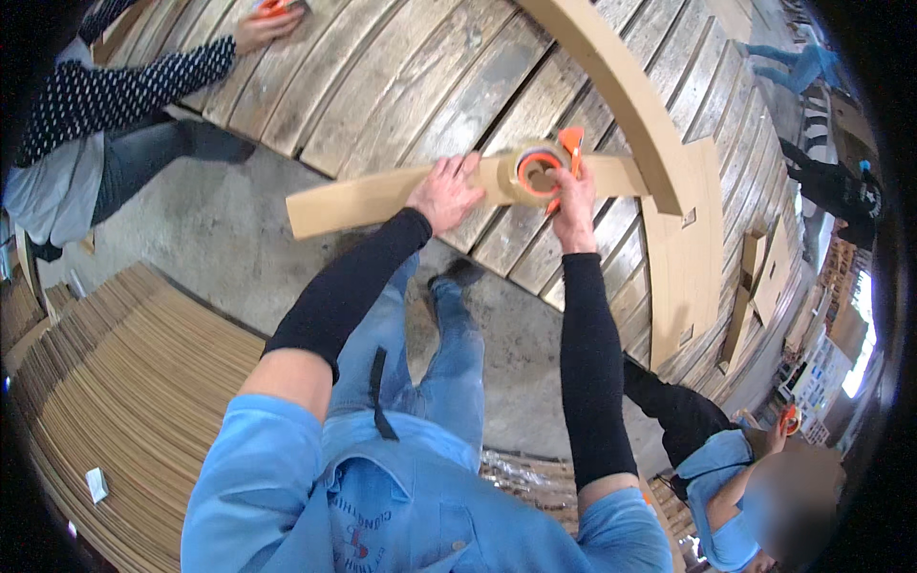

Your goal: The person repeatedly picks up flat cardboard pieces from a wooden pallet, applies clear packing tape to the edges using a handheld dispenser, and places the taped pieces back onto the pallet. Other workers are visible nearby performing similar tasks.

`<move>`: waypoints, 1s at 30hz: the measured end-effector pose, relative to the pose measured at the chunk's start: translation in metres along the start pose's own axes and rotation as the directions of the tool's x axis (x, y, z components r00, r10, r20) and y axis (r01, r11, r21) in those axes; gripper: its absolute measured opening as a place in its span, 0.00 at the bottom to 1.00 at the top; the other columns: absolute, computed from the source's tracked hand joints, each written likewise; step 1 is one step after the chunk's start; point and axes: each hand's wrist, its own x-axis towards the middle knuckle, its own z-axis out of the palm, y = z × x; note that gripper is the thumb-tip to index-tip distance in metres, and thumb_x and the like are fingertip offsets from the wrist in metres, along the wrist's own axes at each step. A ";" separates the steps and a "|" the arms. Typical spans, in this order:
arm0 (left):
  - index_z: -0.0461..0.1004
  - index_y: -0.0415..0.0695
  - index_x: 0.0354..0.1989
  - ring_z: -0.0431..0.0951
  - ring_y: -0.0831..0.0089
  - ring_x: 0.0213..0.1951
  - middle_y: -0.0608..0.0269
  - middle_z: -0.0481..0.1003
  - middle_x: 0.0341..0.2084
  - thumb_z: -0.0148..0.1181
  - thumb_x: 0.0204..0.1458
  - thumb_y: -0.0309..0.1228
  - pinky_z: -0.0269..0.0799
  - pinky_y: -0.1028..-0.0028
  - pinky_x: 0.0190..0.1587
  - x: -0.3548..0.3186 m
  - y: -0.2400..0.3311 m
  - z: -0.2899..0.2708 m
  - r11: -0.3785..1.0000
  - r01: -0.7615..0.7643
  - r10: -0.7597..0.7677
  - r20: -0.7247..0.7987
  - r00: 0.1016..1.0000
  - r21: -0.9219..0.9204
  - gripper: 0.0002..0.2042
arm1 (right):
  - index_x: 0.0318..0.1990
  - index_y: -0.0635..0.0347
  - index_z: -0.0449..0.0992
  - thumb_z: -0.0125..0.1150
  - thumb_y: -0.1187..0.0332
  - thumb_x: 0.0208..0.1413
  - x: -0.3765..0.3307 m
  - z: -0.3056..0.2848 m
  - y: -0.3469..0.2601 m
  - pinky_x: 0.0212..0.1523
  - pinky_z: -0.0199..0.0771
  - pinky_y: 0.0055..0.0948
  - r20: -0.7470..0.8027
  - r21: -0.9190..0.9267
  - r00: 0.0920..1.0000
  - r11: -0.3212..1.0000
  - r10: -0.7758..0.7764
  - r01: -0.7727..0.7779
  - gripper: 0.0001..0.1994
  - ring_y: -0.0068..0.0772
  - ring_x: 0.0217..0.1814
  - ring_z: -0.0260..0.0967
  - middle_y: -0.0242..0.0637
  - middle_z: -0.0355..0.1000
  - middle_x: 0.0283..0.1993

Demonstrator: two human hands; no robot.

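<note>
A long folded cardboard strip lies across the slatted wooden table, its left end sticking out past the table's edge. My left hand rests on this strip with its fingers laid over it. In my right hand is an orange tape dispenser with a wide roll of clear tape, held on top of the strip just right of my left hand. My right fingers are closed round the dispenser, partly hidden by it. The strip's right end meets a long curved-looking cardboard piece.
The slatted table runs under the work. A flat cardboard sheet and smaller folded pieces lie to the right. Stacked cardboard stands at the lower left. Co-workers' hands hold orange dispensers at upper left and lower right.
</note>
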 end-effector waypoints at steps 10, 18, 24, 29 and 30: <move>0.81 0.57 0.36 0.66 0.55 0.57 0.51 0.66 0.58 0.67 0.43 0.41 0.63 0.57 0.56 -0.008 -0.002 0.006 0.999 0.043 -0.045 -0.111 0.993 -0.021 0.11 | 0.56 0.59 0.77 0.68 0.68 0.45 -0.068 0.054 -0.093 0.56 0.75 0.42 0.408 -0.701 0.653 0.239 -0.638 0.672 0.26 0.50 0.56 0.73 0.50 0.69 0.58; 0.82 0.55 0.40 0.64 0.55 0.61 0.54 0.62 0.64 0.67 0.43 0.41 0.60 0.57 0.60 -0.001 0.013 0.004 0.985 0.148 -0.148 0.005 0.989 -0.087 0.14 | 0.37 0.60 0.84 0.69 0.64 0.44 -0.036 0.063 -0.058 0.41 0.81 0.47 0.518 -0.849 0.828 -0.005 -0.217 0.529 0.13 0.55 0.39 0.80 0.52 0.77 0.38; 0.81 0.56 0.39 0.63 0.55 0.63 0.54 0.60 0.67 0.70 0.40 0.41 0.59 0.55 0.60 -0.003 0.017 -0.011 0.974 0.220 -0.216 0.079 0.973 -0.050 0.15 | 0.47 0.55 0.84 0.68 0.66 0.45 -0.088 0.021 -0.039 0.43 0.81 0.48 0.496 -0.862 0.858 0.041 -0.131 0.505 0.18 0.55 0.42 0.79 0.51 0.77 0.48; 0.78 0.55 0.46 0.61 0.54 0.67 0.54 0.58 0.69 0.70 0.41 0.36 0.59 0.51 0.61 0.010 0.020 -0.005 0.997 0.076 -0.077 -0.107 0.991 -0.005 0.20 | 0.51 0.58 0.80 0.68 0.70 0.44 -0.102 0.000 -0.007 0.41 0.82 0.48 0.484 -0.830 0.803 0.109 -0.348 0.547 0.22 0.57 0.40 0.79 0.53 0.68 0.59; 0.77 0.55 0.47 0.61 0.54 0.67 0.53 0.58 0.69 0.70 0.40 0.35 0.60 0.50 0.61 0.018 0.018 -0.007 0.999 -0.013 0.018 -0.113 0.993 0.046 0.21 | 0.52 0.59 0.80 0.68 0.71 0.44 -0.103 0.000 -0.007 0.39 0.82 0.48 0.496 -0.821 0.790 0.101 -0.360 0.562 0.22 0.57 0.38 0.80 0.54 0.66 0.61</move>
